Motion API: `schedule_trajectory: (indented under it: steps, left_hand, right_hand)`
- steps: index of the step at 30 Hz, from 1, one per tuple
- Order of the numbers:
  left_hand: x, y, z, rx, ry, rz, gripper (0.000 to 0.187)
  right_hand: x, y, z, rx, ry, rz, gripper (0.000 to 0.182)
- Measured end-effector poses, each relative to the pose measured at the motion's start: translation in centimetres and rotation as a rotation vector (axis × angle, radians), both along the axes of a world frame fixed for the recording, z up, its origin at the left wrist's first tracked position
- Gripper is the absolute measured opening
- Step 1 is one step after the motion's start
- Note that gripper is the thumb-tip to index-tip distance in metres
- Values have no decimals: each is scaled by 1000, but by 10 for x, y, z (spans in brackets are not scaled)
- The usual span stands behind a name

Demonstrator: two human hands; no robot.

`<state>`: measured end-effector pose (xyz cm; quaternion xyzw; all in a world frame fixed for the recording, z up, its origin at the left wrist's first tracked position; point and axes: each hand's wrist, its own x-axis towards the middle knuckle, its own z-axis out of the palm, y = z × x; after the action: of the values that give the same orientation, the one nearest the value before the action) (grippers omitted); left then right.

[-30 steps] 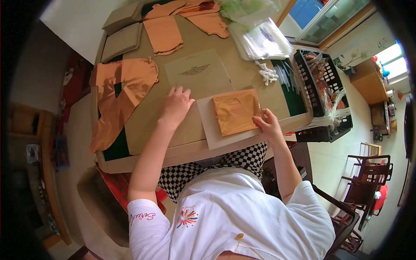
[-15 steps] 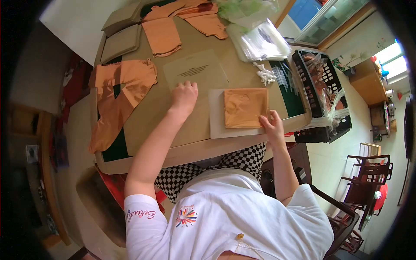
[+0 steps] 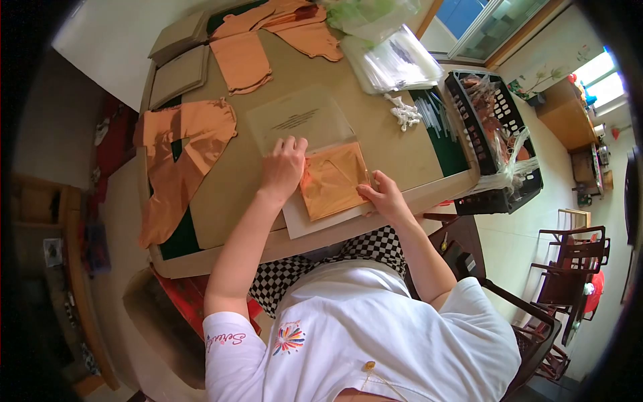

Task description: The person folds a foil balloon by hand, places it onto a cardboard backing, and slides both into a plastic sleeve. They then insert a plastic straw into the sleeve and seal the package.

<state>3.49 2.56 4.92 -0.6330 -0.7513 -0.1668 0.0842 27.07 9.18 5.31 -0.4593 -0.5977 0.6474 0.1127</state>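
A folded rose-gold foil balloon lies on a white card near the table's front edge. My right hand pinches its right edge between thumb and fingers. A clear plastic bag with printed lines lies flat just beyond, its near edge meeting the folded foil. My left hand is closed at the near edge of that bag, beside the foil's upper left corner. Its fingertips are partly hidden, and how far the foil overlaps the bag is hard to make out.
Flat foil balloons lie at the left and far side. Brown flat stacks sit at the far left corner. At the right are clear bags, small white pieces, clear straws and a black crate.
My right hand has brought the folded foil and white card leftward, tilting them, up to the clear bag. My left hand has moved slightly toward me along the bag's near edge.
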Motion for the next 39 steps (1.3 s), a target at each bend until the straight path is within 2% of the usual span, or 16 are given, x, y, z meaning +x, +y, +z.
schedule_trajectory:
  steps: [8,12,15,18,21,24,27,28,29,32,35,38,39]
  left_hand:
    - [5,-11,0,72,-14,-109,11]
    - [8,-18,-4,53,22,-101,9]
    - [6,-19,-13,108,23,-114,5]
    - [4,-20,-14,146,17,-113,7]
    - [3,-20,-14,147,2,-121,9]
    - [5,-20,-12,133,5,-123,8]
    - [4,-19,-13,123,14,-120,9]
    - [3,-19,-14,130,9,-123,8]
    - [1,-20,-14,137,7,-126,7]
    - [-28,-29,0,153,-764,59,13]
    - [-63,-54,-25,763,-1345,370,23]
    - [-24,-62,-21,459,-1705,311,45]
    - [-13,-56,-15,485,-1755,256,44]
  right_hand:
    - [-10,4,9,-52,10,-86,26]
    - [-19,14,-2,84,-13,-8,27]
    - [-29,10,11,88,-81,-47,39]
    - [-17,7,34,216,-122,119,61]
    - [2,5,26,614,143,421,82]
    - [0,-13,26,1316,-408,429,79]
    - [-11,-17,15,1486,-304,546,65]
    - [-16,-17,13,1452,-252,628,54]
    - [-20,-15,14,1405,-245,632,52]
    - [-37,0,27,1299,-177,575,46]
    - [-50,7,47,1194,-58,429,39]
    - [-62,10,55,1116,-15,398,33]
    - [-65,9,53,1105,-8,404,31]
